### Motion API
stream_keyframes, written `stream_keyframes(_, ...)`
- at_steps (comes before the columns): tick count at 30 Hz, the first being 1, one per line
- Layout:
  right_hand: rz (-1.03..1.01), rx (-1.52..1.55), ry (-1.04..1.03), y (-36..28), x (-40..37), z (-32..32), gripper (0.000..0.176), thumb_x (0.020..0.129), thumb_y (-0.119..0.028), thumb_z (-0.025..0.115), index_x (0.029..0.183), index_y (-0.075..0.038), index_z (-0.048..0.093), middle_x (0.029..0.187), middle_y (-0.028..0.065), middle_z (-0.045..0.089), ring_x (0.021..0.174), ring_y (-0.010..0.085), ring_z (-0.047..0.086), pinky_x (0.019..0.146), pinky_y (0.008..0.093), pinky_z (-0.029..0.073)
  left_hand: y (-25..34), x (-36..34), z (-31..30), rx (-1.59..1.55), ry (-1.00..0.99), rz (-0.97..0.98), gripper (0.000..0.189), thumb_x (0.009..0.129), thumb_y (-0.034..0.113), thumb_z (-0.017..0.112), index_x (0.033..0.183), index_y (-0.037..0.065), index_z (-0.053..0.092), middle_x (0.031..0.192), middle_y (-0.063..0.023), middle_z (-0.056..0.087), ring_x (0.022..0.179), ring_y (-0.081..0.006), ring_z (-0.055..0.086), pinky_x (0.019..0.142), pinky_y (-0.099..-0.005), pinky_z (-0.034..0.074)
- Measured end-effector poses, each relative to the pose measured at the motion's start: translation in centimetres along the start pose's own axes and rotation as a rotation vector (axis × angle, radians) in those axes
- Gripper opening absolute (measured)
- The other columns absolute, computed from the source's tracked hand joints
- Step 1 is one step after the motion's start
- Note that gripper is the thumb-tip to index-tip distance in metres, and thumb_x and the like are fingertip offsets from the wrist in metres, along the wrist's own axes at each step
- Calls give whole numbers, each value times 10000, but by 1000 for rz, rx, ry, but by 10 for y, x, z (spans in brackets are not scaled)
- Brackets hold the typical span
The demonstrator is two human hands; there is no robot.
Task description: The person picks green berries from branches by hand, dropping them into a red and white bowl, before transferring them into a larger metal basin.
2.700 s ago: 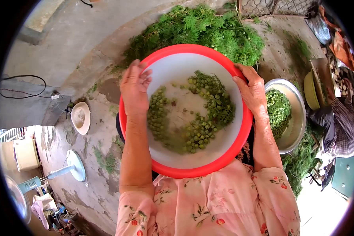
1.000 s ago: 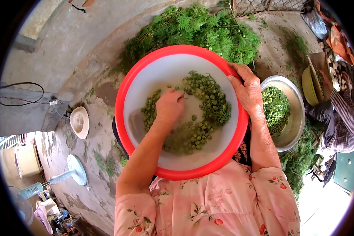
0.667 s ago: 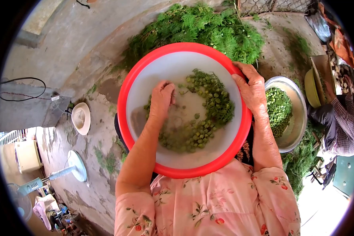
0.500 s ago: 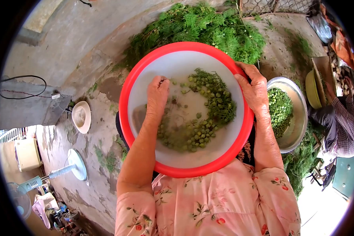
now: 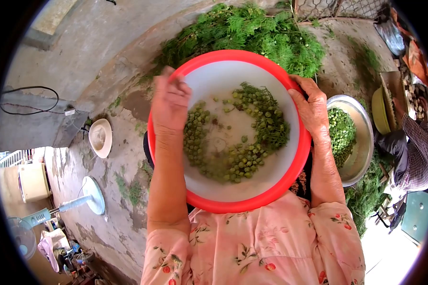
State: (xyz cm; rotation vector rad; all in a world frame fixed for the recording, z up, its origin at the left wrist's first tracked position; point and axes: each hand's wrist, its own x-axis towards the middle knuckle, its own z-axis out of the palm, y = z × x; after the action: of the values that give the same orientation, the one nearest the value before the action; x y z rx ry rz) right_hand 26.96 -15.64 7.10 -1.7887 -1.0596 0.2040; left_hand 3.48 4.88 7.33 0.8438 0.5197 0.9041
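Note:
A wide basin (image 5: 200, 204) with a red rim and pale inside rests on my lap, tilted towards me. My right hand (image 5: 310, 102) grips its right rim, thumb on the inner side and fingers outside. Over the left rim is my left hand (image 5: 172, 102), slightly blurred, with its fingers loosely bent and apart and nothing visible in them. Small green cones (image 5: 242, 164) lie in a ring around the basin's bottom, with dark specks and dust in the middle. Feathery evergreen sprigs (image 5: 277, 130) are mixed in on the right side.
Cut evergreen branches (image 5: 245, 31) are heaped beyond the basin. At right stands a metal bowl (image 5: 361, 161) of green cones (image 5: 340, 135). Another person (image 5: 413, 152) sits farther right beside a yellow-green basin (image 5: 379, 109). A straw hat (image 5: 100, 137) and a fan (image 5: 94, 194) are at left.
My left hand has moved from inside the basin up and left to its rim, its fingers loosening. More cones show on the left side. My right hand keeps its hold.

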Motion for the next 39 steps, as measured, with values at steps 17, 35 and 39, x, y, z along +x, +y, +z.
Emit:
stream_keyframes(17, 32, 20, -2, 4, -1, 1, 311, 788, -46, 628, 1093, 8, 597, 1032, 163, 613, 934, 270, 610, 826, 311, 457, -81, -47, 27, 1239, -777, -328, 229, 725, 203, 690, 932, 110, 658, 796, -98, 644, 750, -198, 616, 664, -330, 491)
stream_keyframes(35, 10, -10, -7, 6, 0, 1, 324, 788, -66, 622, 1098, 22, 589, 1037, 181, 606, 945, 303, 606, 827, 328, 465, -95, -72, 41, 1212, -1013, 112, 260, 670, 130, 698, 921, 103, 634, 852, -113, 569, 830, -289, 585, 714, -392, 487)
stream_keyframes(39, 24, -3, -8, 4, 0, 1, 322, 792, -67, 616, 1100, 22, 588, 1044, 184, 603, 957, 306, 602, 834, 332, 464, -100, -87, 48, 1439, -1133, 199, 305, 653, 153, 714, 944, 113, 630, 939, -109, 512, 881, -294, 552, 737, -391, 479)
